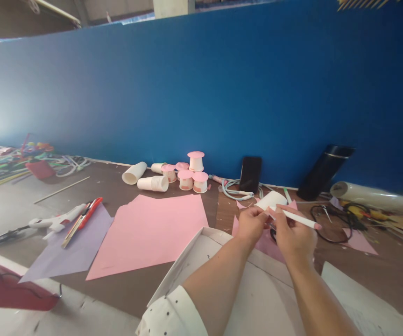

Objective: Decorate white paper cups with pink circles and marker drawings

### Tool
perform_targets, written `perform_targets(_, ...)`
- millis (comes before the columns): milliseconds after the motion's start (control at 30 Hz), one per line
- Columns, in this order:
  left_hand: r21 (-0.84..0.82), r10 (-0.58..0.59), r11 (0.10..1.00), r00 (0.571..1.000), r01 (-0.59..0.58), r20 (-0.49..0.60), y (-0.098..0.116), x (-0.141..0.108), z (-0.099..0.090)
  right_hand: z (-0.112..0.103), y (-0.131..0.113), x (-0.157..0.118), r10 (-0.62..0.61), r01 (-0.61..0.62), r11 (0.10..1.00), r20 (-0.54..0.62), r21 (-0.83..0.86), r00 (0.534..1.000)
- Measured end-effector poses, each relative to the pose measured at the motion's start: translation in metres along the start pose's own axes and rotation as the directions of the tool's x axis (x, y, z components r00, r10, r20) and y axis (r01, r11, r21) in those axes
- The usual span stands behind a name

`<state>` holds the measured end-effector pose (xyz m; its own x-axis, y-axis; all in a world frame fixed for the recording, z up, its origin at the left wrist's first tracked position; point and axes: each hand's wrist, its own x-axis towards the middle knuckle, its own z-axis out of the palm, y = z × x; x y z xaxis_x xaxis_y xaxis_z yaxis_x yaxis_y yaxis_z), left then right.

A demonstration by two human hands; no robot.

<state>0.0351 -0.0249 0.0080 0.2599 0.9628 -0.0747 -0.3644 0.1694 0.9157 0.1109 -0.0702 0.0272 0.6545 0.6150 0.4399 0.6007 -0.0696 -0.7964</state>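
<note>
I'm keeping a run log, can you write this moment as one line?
left hand: beside small pink piece | right hand: holding white pen | beyond: white cup | further left: pink-topped cups

Right hand holds a white pen beside left hand.

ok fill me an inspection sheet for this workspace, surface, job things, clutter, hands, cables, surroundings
Surface: dark tabletop, small scraps scattered on it.
Job's things: white pen in the right hand; white cup just beyond the fingers; pink-topped cups grouped, one raised on others.
Clutter: utility knife on a lavender sheet; glue gun beside it; phone propped up; black bottle tilted.
Hands: left hand at the right one's fingertips, its grip unclear.
Cables: pale cable beside the phone; black cable looped at right.
Surroundings: blue partition behind; other people, nothing seen.
</note>
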Motion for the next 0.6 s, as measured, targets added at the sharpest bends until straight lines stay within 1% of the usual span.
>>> perform_targets(133, -0.020, -0.007, 1.000, 1.000, 0.007, 0.000, 0.000, 0.000, 0.000, 0.001, 0.000, 0.000, -0.011, 0.011, 1.000, -0.009, 0.001, 1.000)
perform_targets(300, -0.134, -0.037, 0.990, 0.999, 0.035, -0.013, -0.002, 0.005, -0.001, 0.004, 0.007, 0.002, 0.006, -0.006, 1.000, 0.001, 0.021, 1.000)
perform_targets(400, -0.199, -0.062, 0.978, 0.998, 0.055, -0.027, -0.005, 0.010, -0.002, 0.006, 0.012, 0.003, -0.013, 0.014, 0.999, -0.024, 0.034, 1.000)
perform_targets(600, -0.321, -0.095, 0.944, 0.995, 0.077, -0.040, -0.008, 0.015, -0.003, 0.006, 0.017, 0.004, -0.030, 0.029, 0.999, -0.015, -0.030, 0.999)
